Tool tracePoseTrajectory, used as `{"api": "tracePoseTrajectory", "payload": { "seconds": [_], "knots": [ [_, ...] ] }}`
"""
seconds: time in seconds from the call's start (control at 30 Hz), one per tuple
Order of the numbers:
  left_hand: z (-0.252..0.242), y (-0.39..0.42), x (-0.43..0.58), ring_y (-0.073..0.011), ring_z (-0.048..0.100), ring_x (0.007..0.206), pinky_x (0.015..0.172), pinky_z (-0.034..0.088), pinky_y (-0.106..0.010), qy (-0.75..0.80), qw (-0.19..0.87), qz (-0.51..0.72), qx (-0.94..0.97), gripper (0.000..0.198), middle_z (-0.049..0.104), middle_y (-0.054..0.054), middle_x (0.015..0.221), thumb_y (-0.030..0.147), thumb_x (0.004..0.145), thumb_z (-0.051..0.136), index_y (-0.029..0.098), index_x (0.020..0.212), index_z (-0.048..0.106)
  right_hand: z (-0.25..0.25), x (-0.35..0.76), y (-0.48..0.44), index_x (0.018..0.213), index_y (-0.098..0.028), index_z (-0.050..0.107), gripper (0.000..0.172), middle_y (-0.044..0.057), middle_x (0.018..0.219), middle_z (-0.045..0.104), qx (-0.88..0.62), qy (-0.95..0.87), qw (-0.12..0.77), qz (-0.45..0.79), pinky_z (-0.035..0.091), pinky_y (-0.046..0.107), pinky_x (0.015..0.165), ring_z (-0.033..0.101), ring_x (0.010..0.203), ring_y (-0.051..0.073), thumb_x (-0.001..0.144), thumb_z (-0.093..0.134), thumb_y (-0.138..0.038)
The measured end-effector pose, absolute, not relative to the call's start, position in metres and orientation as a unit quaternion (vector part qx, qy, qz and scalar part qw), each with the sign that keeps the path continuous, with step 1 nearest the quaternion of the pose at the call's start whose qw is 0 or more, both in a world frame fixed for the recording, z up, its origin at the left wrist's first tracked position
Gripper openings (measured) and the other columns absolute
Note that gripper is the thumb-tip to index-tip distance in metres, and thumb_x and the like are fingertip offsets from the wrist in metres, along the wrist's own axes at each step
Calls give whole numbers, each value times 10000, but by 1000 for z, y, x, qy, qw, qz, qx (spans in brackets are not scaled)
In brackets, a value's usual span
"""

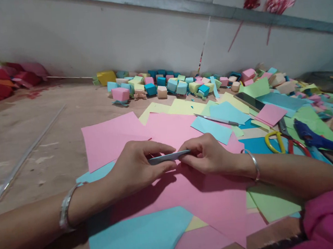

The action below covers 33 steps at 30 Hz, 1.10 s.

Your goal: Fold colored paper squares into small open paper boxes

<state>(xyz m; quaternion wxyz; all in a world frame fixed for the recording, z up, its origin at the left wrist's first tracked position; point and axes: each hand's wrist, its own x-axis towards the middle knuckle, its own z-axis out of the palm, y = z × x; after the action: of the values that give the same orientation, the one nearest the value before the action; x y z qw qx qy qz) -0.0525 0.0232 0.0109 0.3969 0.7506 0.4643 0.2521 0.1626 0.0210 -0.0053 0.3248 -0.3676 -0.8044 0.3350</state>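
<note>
A small folded strip of light blue paper (164, 157) is held just above a large pink sheet (212, 189), seen almost edge-on. My left hand (140, 161) grips its left end between thumb and fingers. At the other end, my right hand (203, 154) pinches it with thumb and forefinger. Under and around the hands lie loose coloured sheets, among them a light blue sheet (136, 237) at the front and another pink sheet (113, 139) at the left. A narrow blue piece (212, 129) rests beyond my right hand.
Folded paper boxes (158, 89) line the wall. A craft knife or pen (217, 119), a phone (249, 101), scissors (280, 142) and a dark blue glue gun (319, 135) lie to the right. A metal strip (29, 151) lies left; red boxes (0, 82) are heaped behind it.
</note>
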Motion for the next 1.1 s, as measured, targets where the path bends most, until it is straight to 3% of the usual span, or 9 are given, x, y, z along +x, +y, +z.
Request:
{"api": "tracePoseTrajectory", "payload": {
  "seconds": [0.2, 0.4, 0.53, 0.7, 0.83, 1.1],
  "knots": [
    [8, 30, -52, -161, 676, 627, 569, 510, -222, 454, 442, 237, 737, 217, 747, -46, 654, 299, 822, 656, 172, 691, 773, -3, 167, 30, 747, -143, 709, 126, -14, 591, 666, -362, -778, 315, 406, 432, 176, 508, 570, 536, 73, 807, 598, -144],
    [1, 36, -51, -188, 689, 513, 393, 513, -240, 382, 644, 239, 618, 389, 746, -102, 737, 472, 933, 530, 117, 884, 679, 2, 179, 42, 721, -129, 680, 164, 9, 565, 684, -381, -636, 287, 607, 439, 173, 410, 600, 438, 82, 835, 641, -240],
    [3, 35, -51, -173, 645, 407, 338, 492, -221, 371, 691, 234, 574, 359, 698, -58, 575, 429, 955, 514, 118, 849, 658, 1, 182, 44, 836, -98, 712, 181, 16, 580, 696, -379, -606, 266, 647, 430, 174, 396, 538, 378, 59, 855, 650, -267],
    [3, 35, -53, -180, 622, 365, 325, 495, -230, 377, 700, 240, 557, 376, 629, -29, 454, 410, 966, 504, 106, 817, 665, -1, 181, 45, 827, -120, 685, 205, -13, 577, 672, -383, -664, 263, 586, 399, 158, 402, 513, 396, 41, 905, 597, -288],
    [-2, 36, -54, -199, 652, 422, 355, 528, -265, 362, 709, 248, 552, 379, 682, -68, 548, 428, 962, 514, 89, 896, 671, -1, 181, 44, 730, -146, 627, 294, -45, 494, 599, -416, -705, 293, 493, 334, 149, 365, 445, 357, 29, 946, 529, -318],
    [-3, 40, -52, -235, 685, 484, 416, 578, -333, 409, 667, 305, 543, 240, 691, -67, 626, 305, 933, 568, 85, 999, 638, 0, 183, 48, 636, -161, 567, 342, -49, 479, 578, -444, -703, 279, 480, 311, 149, 352, 413, 339, 23, 944, 496, -292]
  ]
}}
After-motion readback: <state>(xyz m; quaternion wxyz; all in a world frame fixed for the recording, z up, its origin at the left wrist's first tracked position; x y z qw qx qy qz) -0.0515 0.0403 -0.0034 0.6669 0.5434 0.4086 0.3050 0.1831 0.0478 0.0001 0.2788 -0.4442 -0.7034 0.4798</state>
